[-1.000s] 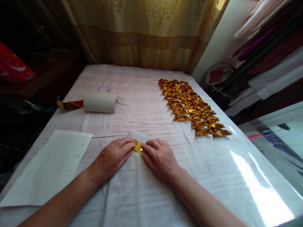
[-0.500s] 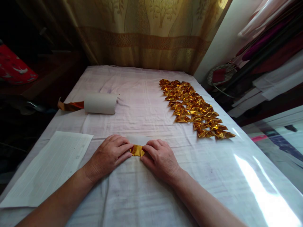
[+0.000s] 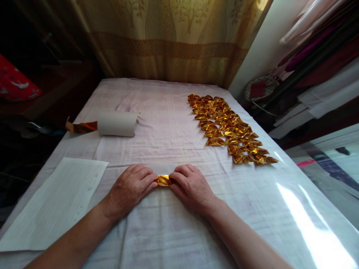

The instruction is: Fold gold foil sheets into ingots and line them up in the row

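We've got both hands low on the worktop [image 3: 168, 149], near its front edge. L hand [image 3: 127, 190] and R hand [image 3: 193, 186] face each other, fingers closed, pinching the two ends of a small gold foil piece [image 3: 164, 180] that lies flat on the cloth btwn them. Far R: rows of folded gold pieces [image 3: 230, 130]. Far L: white roll [image 3: 117, 123] w/ a foil tail. White sheet [image 3: 56, 205] lies just L of the L hand.
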The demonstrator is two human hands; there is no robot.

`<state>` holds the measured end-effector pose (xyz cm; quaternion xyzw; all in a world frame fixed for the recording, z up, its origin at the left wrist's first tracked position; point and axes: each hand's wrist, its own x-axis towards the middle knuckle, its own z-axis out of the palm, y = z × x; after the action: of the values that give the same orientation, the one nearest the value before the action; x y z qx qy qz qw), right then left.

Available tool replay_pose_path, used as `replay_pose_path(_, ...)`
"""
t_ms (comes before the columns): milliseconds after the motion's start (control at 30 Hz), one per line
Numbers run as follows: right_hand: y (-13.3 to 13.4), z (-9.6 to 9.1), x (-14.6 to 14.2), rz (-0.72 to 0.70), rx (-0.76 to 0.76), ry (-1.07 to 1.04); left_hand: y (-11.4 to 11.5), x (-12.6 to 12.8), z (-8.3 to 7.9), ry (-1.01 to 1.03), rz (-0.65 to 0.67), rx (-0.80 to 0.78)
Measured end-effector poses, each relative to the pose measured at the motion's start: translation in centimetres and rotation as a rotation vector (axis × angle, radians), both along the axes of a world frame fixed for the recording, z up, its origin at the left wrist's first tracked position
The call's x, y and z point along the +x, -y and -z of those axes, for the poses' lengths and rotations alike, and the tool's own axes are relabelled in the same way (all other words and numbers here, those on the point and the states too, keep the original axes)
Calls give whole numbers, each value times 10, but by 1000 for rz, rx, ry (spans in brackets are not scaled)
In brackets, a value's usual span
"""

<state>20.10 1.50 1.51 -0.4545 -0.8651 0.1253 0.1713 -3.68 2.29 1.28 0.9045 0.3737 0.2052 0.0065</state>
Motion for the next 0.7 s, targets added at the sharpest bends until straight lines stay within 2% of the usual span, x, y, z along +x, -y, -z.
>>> replay_pose_path(233, -2, 5, 1, 23, 21, -62, 3, 1, -1, 40, 9, -123)
replay_pose_path(467, -7, 10, -3, 83, 5, -71, 3, 4, -1, 103, -27, -126)
replay_pose_path(600, -11, 11, -8, 140, 2, -16, 6, 7, 1, 92, -109, -125)
replay_pose_path(700, -12, 14, -12, 196, 24, -48, 8, 11, 4, 91, -186, -112)
